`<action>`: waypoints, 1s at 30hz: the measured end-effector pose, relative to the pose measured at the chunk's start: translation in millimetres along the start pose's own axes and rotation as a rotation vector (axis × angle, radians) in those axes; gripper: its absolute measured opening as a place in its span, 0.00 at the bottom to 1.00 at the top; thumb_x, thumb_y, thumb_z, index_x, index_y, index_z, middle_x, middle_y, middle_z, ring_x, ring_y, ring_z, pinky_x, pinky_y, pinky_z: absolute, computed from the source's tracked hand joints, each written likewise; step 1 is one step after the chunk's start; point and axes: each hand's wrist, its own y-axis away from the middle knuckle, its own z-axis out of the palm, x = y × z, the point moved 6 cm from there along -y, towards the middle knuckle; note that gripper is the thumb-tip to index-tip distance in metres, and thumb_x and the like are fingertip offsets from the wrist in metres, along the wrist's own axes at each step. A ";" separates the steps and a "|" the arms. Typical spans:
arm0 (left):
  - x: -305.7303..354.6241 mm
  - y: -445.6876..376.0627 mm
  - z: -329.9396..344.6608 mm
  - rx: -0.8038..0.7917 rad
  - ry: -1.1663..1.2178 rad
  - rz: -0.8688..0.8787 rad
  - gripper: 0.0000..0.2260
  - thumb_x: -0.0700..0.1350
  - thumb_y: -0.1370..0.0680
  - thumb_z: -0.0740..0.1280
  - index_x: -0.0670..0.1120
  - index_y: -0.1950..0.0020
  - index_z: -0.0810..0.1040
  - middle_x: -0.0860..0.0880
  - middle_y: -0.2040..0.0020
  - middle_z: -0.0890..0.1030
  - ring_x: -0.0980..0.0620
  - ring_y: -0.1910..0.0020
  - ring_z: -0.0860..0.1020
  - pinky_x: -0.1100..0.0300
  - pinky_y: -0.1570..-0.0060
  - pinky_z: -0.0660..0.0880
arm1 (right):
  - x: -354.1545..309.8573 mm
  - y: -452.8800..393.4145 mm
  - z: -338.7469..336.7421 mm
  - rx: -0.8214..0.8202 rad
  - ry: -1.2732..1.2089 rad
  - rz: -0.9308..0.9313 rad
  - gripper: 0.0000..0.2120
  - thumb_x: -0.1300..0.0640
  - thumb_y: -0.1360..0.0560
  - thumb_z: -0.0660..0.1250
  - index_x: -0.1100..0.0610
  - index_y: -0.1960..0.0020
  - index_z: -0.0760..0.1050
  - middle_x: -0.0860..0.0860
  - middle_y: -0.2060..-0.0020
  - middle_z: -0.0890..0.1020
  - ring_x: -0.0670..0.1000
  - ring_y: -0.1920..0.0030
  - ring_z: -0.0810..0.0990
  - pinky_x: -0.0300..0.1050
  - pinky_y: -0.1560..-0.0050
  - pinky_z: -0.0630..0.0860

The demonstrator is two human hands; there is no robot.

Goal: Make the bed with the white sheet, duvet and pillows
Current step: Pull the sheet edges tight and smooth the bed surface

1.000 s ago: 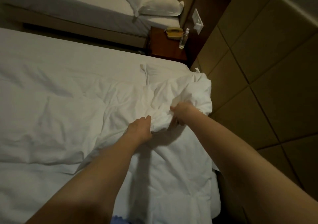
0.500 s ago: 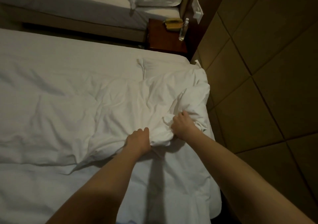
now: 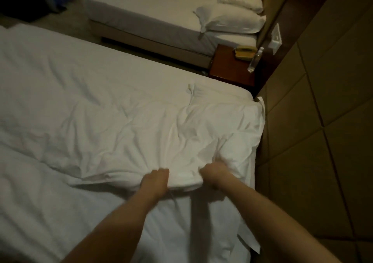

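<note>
Our fingertips were hidden in fabric & motion-blurred, but both our left hand (image 3: 156, 179) & right hand (image 3: 215, 174) were fisted on the folded edge of the crumpled white cotton duvet (image 3: 141, 133), bunched across the smooth white sheet (image 3: 70, 212) nr the padded tan headboard (image 3: 302, 161).

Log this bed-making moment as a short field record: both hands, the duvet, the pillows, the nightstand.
left hand: grip closed on the duvet's near edge
right hand: grip closed on the same edge, beside the left
duvet: white, wrinkled, bunched at the hands, lying on the near bed
pillows: two, stacked on the far bed
nightstand: between the beds, holds a phone and a bottle
</note>
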 end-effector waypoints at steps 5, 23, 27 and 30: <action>5.4 -14.4 -213.1 0.654 0.187 -0.160 0.12 0.42 0.20 0.56 0.45 0.37 0.70 0.41 0.38 0.75 0.40 0.40 0.75 0.49 0.45 0.72 | 107.3 51.2 -188.5 0.817 0.260 0.234 0.17 0.62 0.21 0.56 0.63 0.33 0.67 0.66 0.38 0.72 0.65 0.38 0.71 0.60 0.35 0.62; 32.2 -15.5 -90.5 0.274 -0.016 -0.123 0.13 0.39 0.21 0.58 0.42 0.38 0.74 0.40 0.39 0.76 0.41 0.39 0.75 0.52 0.43 0.72 | 128.3 48.0 -31.0 0.336 -0.133 0.353 0.14 0.57 0.24 0.62 0.59 0.39 0.73 0.57 0.40 0.75 0.58 0.39 0.73 0.52 0.40 0.69; 16.8 -6.7 -190.3 0.666 0.148 -0.235 0.11 0.36 0.22 0.57 0.38 0.43 0.75 0.35 0.43 0.77 0.35 0.43 0.75 0.48 0.48 0.72 | 160.3 84.1 -126.0 0.815 -0.124 0.465 0.18 0.59 0.21 0.58 0.64 0.33 0.67 0.64 0.35 0.70 0.63 0.35 0.69 0.55 0.40 0.68; 32.1 -17.3 -118.1 0.328 0.089 -0.124 0.12 0.39 0.21 0.60 0.39 0.39 0.74 0.37 0.38 0.75 0.38 0.39 0.74 0.50 0.42 0.71 | 136.5 74.9 -87.4 0.775 -0.312 0.485 0.18 0.57 0.22 0.60 0.62 0.34 0.69 0.62 0.35 0.71 0.61 0.35 0.69 0.53 0.37 0.67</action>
